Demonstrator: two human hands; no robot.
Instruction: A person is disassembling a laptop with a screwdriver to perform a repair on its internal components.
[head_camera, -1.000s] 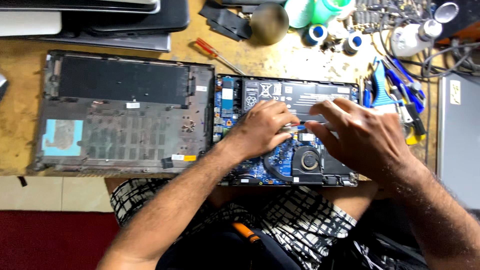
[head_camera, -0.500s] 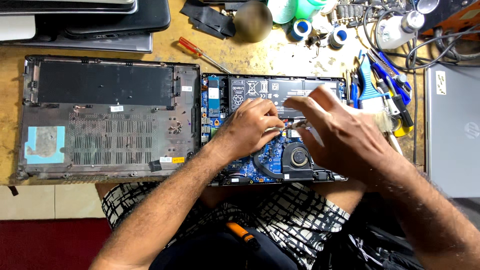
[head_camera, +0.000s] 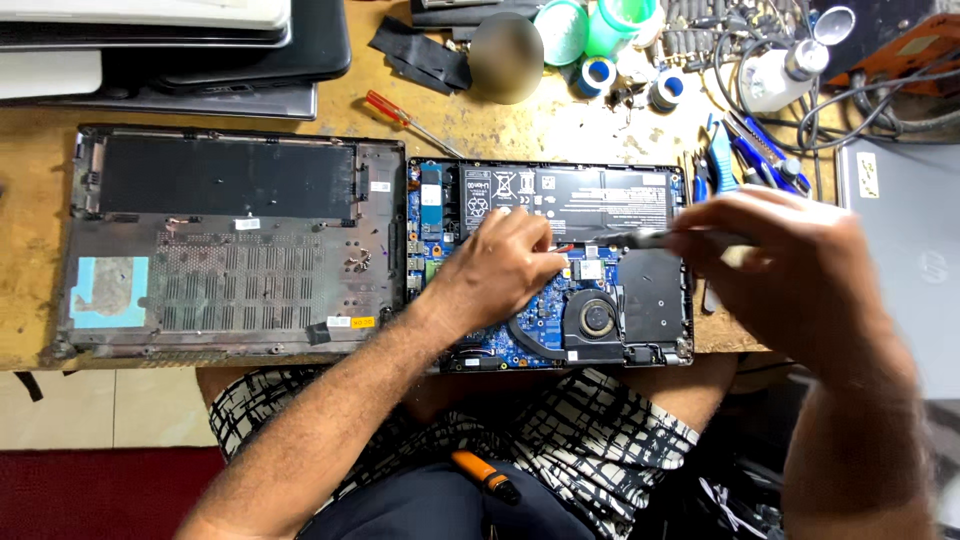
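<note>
Under the left hand (head_camera: 500, 265) lies the opened laptop (head_camera: 548, 265), its blue board, black battery and round fan (head_camera: 597, 318) all bare; the fingers of that hand are curled and press down on the board just below the battery, close to a small red-tipped connector, pinching nothing that can be made out. Half a second ago the right hand (head_camera: 800, 270) lay over the same spot, nearly touching the left; it has now drawn off toward the laptop's right edge, so the fan and the dark plate beside it, covered before, show plainly. It is closed around a thin dark tool (head_camera: 640, 238) whose tip points back toward the left hand's fingertips; the hand is blurred with motion, so the exact grip cannot be told. The pull-back suggests one touch at the board is over, with the left hand holding its place. Beyond the left hand, on its far side from the right, the removed bottom cover (head_camera: 225, 240) rests inside-up on the wooden bench (head_camera: 560, 125). Above the left hand a red-handled screwdriver (head_camera: 410, 118) lies on the bench; above the right hand sit blue-handled tools (head_camera: 745, 150), tape rolls and tangled cables. Nearer the person, an orange lighter (head_camera: 485, 476) rests on the lap.
</note>
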